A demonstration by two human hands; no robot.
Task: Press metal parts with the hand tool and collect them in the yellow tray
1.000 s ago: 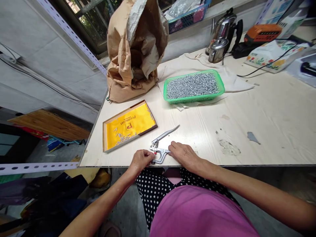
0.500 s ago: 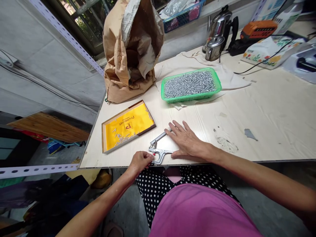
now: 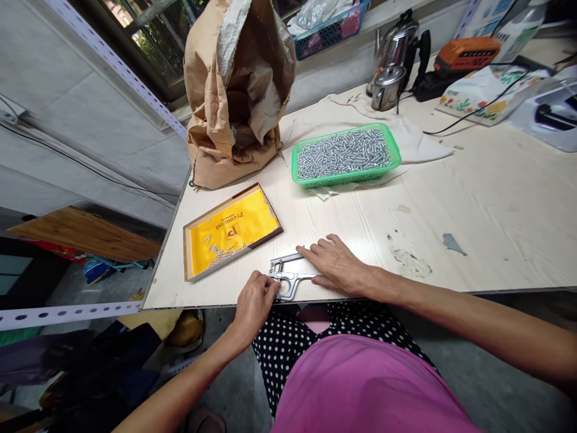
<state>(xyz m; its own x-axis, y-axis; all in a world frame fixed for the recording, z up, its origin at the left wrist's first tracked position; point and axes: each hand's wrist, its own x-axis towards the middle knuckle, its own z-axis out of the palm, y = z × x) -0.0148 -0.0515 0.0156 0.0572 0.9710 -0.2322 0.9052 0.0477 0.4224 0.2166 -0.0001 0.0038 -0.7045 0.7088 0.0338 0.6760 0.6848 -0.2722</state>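
Note:
Silver spring-loaded hand pliers lie near the table's front edge, with their coil spring showing between the two arms. My right hand is wrapped over the handles, pressing them toward each other. At the jaw end, my left hand is closed in a pinch, and whatever its fingertips hold is hidden. Left of the pliers is a shallow cardboard box with a yellow lining. Small silver pins lie loose in its near corner.
Behind my hands stands a green plastic tray full of small metal pieces. A big brown paper bag stands at the back left. A kettle and an orange battery pack are at the back right.
My right hand has closed on the handles, bringing the pliers' arms nearer together. My left hand stays pinched at the jaw end; the red bit seen there before is no longer visible.

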